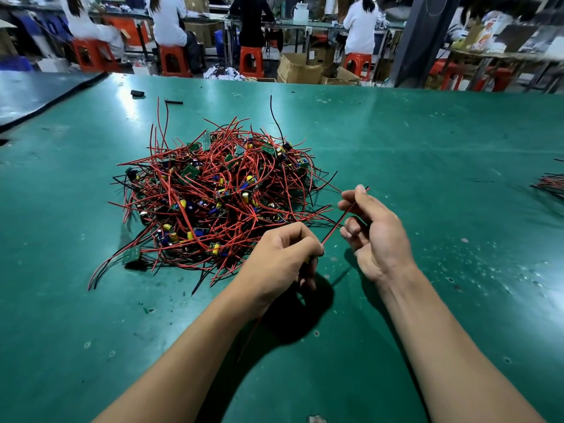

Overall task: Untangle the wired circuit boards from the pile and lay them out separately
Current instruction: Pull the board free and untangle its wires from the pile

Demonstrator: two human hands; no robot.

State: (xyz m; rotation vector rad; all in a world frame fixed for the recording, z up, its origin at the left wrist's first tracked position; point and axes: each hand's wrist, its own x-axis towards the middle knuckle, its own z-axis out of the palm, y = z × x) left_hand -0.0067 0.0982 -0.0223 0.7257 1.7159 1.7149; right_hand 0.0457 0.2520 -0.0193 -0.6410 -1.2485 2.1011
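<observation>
Wire pair point(341, 219), one red lead and one black from a circuit board, runs slantwise between my two hands in the lower middle of the frame. My left hand point(283, 257) is curled into a fist, knuckles up, and pinches the lower end of the pair at its fingertips. Something yellow peeps out between its fingers, but I cannot tell whether a board sits inside the fist. A thin red lead point(250, 337) trails below that wrist over the shadow. My right hand point(375, 236), just to the right, is turned palm inward with its fingers loosely bent; thumb and forefinger close on the upper stretch of the pair, whose tip pokes out past the forefinger. Both hands are held above the green table point(427, 132), which is scuffed and speckled near me.

Just beyond the left hand, in the centre left of the frame, lies the pile point(213, 190): small green boards with yellow and blue parts, all knotted in red and black leads that stick out on every side. At the right edge a second, blurred bundle point(552, 184) rests well apart from it. Farther back, upper left, a small black block point(137, 93) and a short black strip point(174, 101) lie on the table. Past the far edge, people in white tops sit on orange stools point(174, 61) beside cardboard boxes point(299, 68).
</observation>
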